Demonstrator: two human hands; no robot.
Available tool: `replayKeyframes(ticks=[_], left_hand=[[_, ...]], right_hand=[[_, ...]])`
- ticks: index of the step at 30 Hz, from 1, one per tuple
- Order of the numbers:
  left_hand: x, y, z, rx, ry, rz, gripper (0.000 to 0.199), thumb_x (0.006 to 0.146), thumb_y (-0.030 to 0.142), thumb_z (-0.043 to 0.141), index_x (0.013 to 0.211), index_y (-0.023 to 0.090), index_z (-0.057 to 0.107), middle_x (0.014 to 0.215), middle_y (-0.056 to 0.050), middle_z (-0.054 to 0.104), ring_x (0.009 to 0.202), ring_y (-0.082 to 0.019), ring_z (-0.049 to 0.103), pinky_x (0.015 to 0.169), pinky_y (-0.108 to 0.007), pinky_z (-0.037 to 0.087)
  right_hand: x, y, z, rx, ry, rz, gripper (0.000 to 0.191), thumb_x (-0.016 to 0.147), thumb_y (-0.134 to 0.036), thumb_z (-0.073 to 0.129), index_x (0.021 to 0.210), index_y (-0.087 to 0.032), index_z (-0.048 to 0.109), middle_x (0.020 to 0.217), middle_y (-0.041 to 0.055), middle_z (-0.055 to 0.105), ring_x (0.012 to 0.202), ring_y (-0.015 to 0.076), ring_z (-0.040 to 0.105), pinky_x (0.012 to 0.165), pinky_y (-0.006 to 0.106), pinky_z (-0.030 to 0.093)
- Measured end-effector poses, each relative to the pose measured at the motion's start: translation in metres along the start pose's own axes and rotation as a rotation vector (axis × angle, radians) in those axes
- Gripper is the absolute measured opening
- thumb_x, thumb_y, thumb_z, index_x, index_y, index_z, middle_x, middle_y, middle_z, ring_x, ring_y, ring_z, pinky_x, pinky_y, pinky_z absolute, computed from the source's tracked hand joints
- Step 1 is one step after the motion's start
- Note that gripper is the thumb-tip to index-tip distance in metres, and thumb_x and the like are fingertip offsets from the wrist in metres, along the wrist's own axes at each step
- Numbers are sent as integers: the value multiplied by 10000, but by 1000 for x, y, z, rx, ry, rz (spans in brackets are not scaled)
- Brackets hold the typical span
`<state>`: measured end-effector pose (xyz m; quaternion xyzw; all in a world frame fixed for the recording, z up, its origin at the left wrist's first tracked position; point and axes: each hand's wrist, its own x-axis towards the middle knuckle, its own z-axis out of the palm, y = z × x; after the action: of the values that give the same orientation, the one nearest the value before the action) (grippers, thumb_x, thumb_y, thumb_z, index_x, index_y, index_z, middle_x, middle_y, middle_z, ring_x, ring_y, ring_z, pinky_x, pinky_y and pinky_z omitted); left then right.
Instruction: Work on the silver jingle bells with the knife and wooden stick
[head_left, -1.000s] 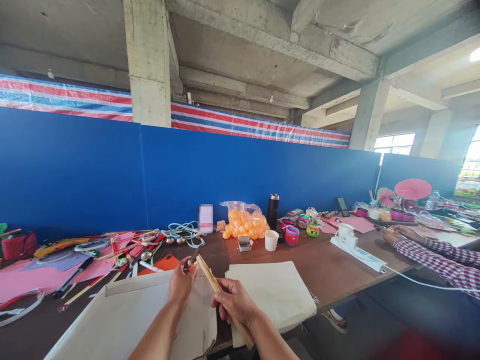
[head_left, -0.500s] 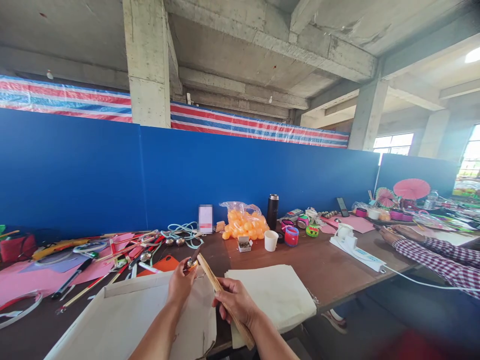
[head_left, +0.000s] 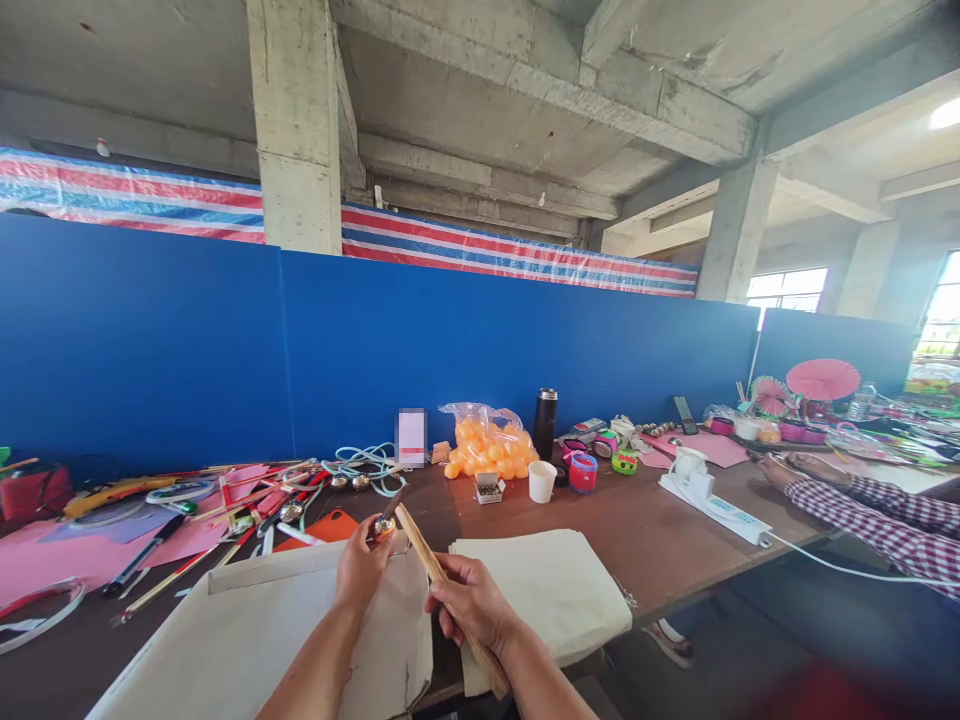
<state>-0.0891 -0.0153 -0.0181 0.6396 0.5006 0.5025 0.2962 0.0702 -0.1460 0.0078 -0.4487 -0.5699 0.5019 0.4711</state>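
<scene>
My left hand [head_left: 360,567] is closed around a small shiny metal ball [head_left: 384,525], above the far edge of a white cardboard sheet [head_left: 300,610]. A thin dark brown piece [head_left: 395,500] rises beside the ball; I cannot tell what it is. My right hand [head_left: 476,605] grips a flat wooden stick [head_left: 420,545], which slants with its upper end close to the ball. Whether the stick touches the ball is unclear. Beneath and beyond my right hand lies a stack of off-white cloth or paper [head_left: 547,580].
Behind my hands are a bag of orange balls [head_left: 487,448], a small box of metal bits [head_left: 489,488], a white cup [head_left: 541,482] and a black flask [head_left: 546,425]. Coloured sticks and pens clutter the left. A power strip [head_left: 716,510] and another person's checked sleeves [head_left: 877,525] are at right.
My left hand has turned slightly, so more of the shiny ball shows. The wooden stick and my right hand stay almost where they were.
</scene>
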Motion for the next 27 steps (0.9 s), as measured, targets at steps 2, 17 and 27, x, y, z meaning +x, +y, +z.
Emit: replayKeyframes(ticks=[2, 17, 27], left_hand=[[0, 1, 0, 6, 3, -15, 449, 661, 412, 531, 1032, 161, 563, 873, -73, 679, 729, -193, 643, 668, -289, 495], [3, -7, 3, -35, -22, -43, 490, 660, 428, 546, 1069, 159, 546, 891, -78, 677, 684, -184, 643, 638, -287, 496], [2, -5, 3, -26, -14, -75, 496, 663, 416, 562, 1087, 160, 540, 927, -83, 675, 750, -191, 645, 680, -294, 494]], right_hand=[[0, 0, 0, -6, -9, 10, 441, 714, -285, 528, 1145, -199, 570, 679, -30, 612, 361, 25, 460, 331, 131, 308], [-1, -2, 2, -25, 0, 18, 443, 731, -275, 498, 1163, -202, 557, 689, -30, 611, 364, 27, 460, 322, 126, 307], [-1, -3, 2, -35, 12, 36, 450, 717, -272, 499, 1157, -203, 557, 688, -35, 613, 371, 26, 469, 331, 127, 309]])
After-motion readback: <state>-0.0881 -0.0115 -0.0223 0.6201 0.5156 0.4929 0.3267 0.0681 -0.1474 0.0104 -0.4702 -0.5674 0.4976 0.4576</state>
